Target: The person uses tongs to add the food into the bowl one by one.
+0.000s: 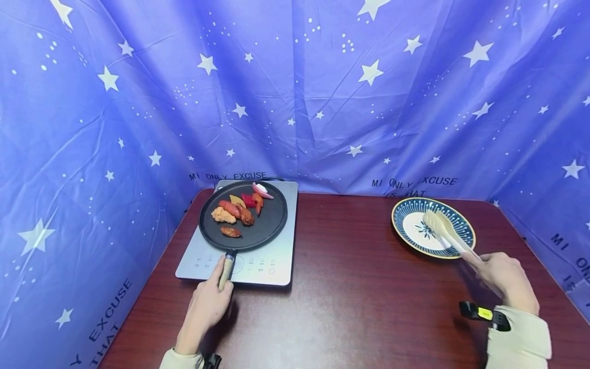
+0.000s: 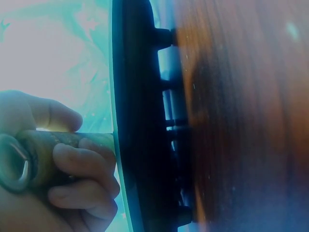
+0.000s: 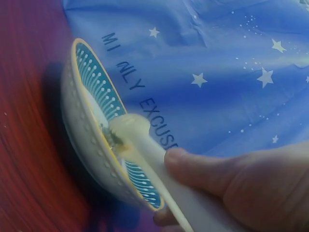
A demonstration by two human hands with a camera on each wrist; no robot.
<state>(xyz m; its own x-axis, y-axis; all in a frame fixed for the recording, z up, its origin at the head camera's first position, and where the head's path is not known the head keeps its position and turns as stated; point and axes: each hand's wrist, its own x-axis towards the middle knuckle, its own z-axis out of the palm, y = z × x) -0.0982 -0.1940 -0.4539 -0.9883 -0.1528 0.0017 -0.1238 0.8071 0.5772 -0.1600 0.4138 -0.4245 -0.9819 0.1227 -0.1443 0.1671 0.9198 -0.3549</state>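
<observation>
My left hand (image 1: 207, 303) grips the wooden-looking handle (image 1: 226, 274) of a flat black frying pan (image 1: 265, 228). In the left wrist view its fingers curl round the handle (image 2: 41, 154), which ends in a metal ring. Several pieces of food lie in the pan, among them a sausage (image 1: 229, 208), a golden fried piece (image 1: 223, 215) and a brown piece (image 1: 230, 232) near the handle. My right hand (image 1: 506, 279) holds pale tongs (image 1: 446, 228), their tips over a blue-patterned plate (image 1: 400, 220). In the right wrist view the tong tips overlap the plate's inside (image 3: 99, 79).
The pan sits on a silver induction cooktop (image 1: 284, 256) at the left of the reddish-brown table (image 1: 350, 287). Behind and on both sides hangs a blue curtain with stars (image 1: 322, 77). A cable (image 1: 275, 178) runs behind the cooktop.
</observation>
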